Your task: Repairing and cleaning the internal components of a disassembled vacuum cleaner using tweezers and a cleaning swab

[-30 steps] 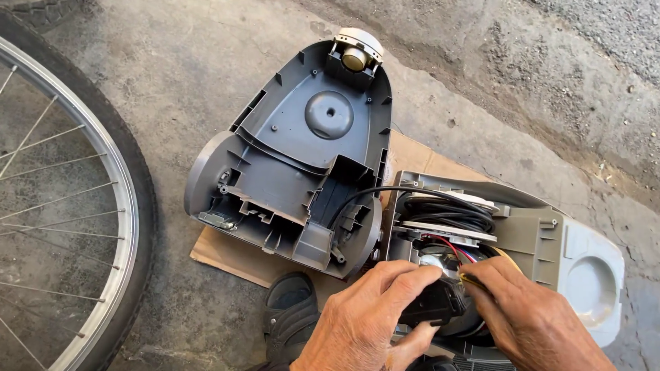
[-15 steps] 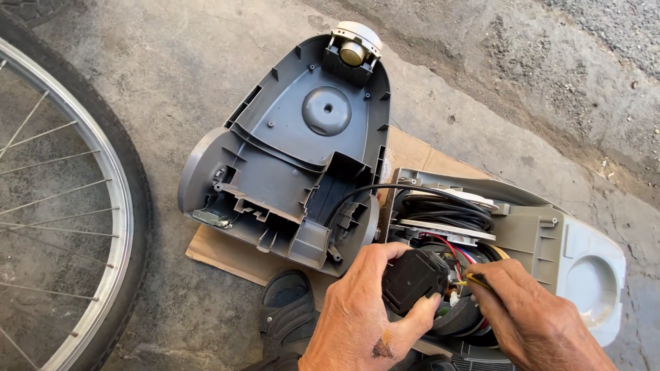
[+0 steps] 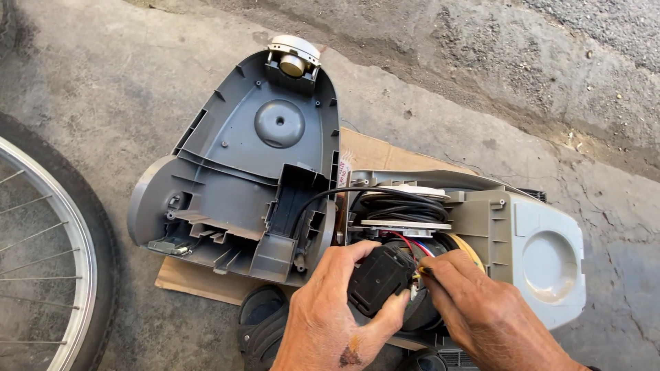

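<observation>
A grey vacuum-cleaner shell (image 3: 240, 178) lies open, inside up, on cardboard. Beside it sits the lower body (image 3: 536, 254) with a coiled black cord reel (image 3: 402, 206) and a motor with red and yellow wires (image 3: 419, 251). My left hand (image 3: 337, 316) grips a small black block-shaped part (image 3: 379, 278) over the motor. My right hand (image 3: 481, 309) pinches the coloured wires just right of that black part, fingertips touching them.
A bicycle wheel (image 3: 48, 268) with spokes stands at the left edge. A flat cardboard sheet (image 3: 185, 282) lies under the shell on the concrete ground. A black round wheel part (image 3: 261, 319) rests near my left wrist. Rough concrete rises at the top right.
The view has shifted slightly so the shell sits lower and more to the right. My left hand has turned the black part, and my right fingers have closed in on the wires.
</observation>
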